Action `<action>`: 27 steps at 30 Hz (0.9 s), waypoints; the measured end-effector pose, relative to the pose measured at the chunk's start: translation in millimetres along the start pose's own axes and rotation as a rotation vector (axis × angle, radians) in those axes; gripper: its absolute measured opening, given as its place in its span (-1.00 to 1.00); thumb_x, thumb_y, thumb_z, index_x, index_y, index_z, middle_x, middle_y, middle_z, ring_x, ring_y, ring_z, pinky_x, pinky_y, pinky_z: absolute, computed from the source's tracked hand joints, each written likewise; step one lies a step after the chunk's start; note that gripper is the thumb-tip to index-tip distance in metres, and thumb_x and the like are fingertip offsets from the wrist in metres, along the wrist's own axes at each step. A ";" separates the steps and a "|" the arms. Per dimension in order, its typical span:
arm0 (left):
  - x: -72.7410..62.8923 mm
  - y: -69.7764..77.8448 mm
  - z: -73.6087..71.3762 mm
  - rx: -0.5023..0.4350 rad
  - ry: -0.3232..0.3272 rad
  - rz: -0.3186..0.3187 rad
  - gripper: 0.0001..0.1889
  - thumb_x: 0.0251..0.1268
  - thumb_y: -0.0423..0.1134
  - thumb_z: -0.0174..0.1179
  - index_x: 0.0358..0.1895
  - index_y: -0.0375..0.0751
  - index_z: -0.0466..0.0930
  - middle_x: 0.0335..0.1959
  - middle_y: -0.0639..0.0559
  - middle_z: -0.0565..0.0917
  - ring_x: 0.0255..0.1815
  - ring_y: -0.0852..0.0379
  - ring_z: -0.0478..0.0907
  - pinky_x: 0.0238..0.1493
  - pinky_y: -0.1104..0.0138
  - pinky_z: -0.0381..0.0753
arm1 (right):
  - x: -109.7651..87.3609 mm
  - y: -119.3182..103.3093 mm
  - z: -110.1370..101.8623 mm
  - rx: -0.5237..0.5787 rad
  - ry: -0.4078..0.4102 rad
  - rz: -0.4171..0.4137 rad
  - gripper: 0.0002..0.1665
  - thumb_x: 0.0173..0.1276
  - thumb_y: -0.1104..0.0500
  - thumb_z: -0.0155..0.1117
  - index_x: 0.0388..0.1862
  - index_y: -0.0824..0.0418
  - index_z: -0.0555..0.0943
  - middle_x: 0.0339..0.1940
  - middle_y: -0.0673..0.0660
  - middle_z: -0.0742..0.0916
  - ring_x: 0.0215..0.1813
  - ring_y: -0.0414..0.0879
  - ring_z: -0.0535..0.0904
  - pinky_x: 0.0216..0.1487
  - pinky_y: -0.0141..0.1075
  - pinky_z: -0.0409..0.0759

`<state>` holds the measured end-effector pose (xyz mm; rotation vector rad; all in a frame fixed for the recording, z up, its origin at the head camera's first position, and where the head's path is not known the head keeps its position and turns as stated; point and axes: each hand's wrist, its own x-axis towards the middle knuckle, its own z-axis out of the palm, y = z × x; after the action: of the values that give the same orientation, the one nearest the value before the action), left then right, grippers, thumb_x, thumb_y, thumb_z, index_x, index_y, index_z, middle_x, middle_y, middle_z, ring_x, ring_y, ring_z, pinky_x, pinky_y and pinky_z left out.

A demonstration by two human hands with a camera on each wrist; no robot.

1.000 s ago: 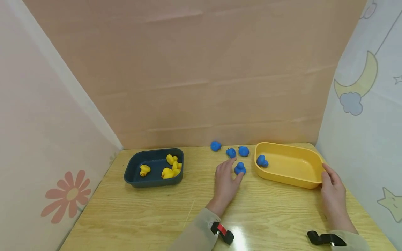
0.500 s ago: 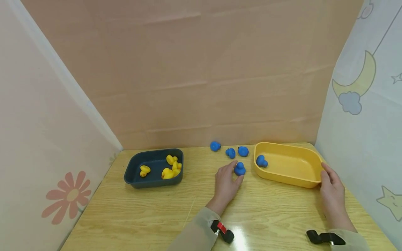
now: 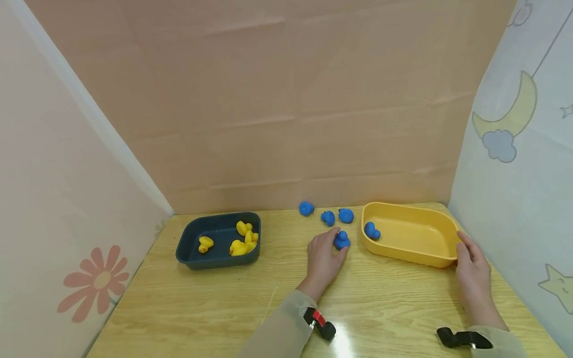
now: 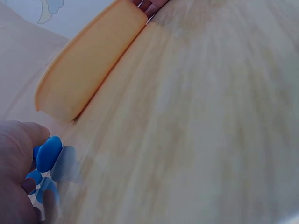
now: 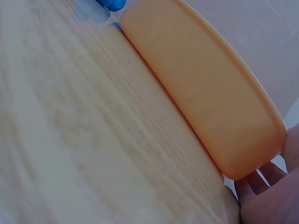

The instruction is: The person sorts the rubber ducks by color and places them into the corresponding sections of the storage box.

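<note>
My left hand (image 3: pixel 323 257) has its thumb and fingers around a blue rubber duck (image 3: pixel 342 240) on the table; in the left wrist view the thumb lies against that duck (image 4: pixel 49 154). On the right, my right hand (image 3: pixel 474 273) touches the outside of the end of a yellow tray (image 3: pixel 407 256), fingers fairly straight along its wall. The right wrist view shows fingertips at the tray's (image 5: pixel 201 88) lower corner. Inside the tray sits one blue duck (image 3: pixel 371 231). Behind my left hand lie more blue ducks (image 3: pixel 346 215), loose on the table.
A dark blue tray (image 3: pixel 197 261) with several yellow ducks (image 3: pixel 241 247) stands on the left of the wooden table (image 3: pixel 215 308). Brown paper (image 3: pixel 277 124) closes off the back, and a printed panel (image 3: pixel 515 214) stands close beyond the right hand.
My left hand has closed in on the nearest blue duck, its fingers and thumb now around it. The right hand stays at the yellow tray's end.
</note>
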<state>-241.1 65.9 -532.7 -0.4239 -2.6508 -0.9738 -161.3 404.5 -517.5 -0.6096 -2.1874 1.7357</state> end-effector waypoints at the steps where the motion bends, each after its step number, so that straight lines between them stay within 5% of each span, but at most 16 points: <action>1: 0.8 0.9 -0.3 0.006 -0.003 -0.004 -0.44 0.50 -0.04 0.50 0.49 0.03 0.62 0.34 0.11 0.73 0.38 -0.02 0.58 0.48 0.00 0.46 | 0.1 -0.4 -0.1 -0.005 0.001 -0.003 -0.29 0.84 -0.23 -0.26 0.87 -0.30 0.06 0.88 -0.08 0.01 0.79 -0.21 -0.09 0.56 -0.61 0.07; 27: 1.0 2.9 0.2 0.059 -0.059 -0.016 -0.48 0.44 0.01 0.55 0.41 0.13 0.69 0.31 0.19 0.72 0.37 0.05 0.56 0.48 0.04 0.43 | -0.4 -2.6 -0.8 0.011 -0.005 0.008 -0.29 0.84 -0.23 -0.26 0.87 -0.30 0.05 0.88 -0.07 -0.01 0.79 -0.20 -0.09 0.58 -0.58 0.10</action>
<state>-241.0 68.3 -530.8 -0.4248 -2.7323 -0.8985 -160.9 404.5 -514.7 -0.6131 -2.1804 1.7539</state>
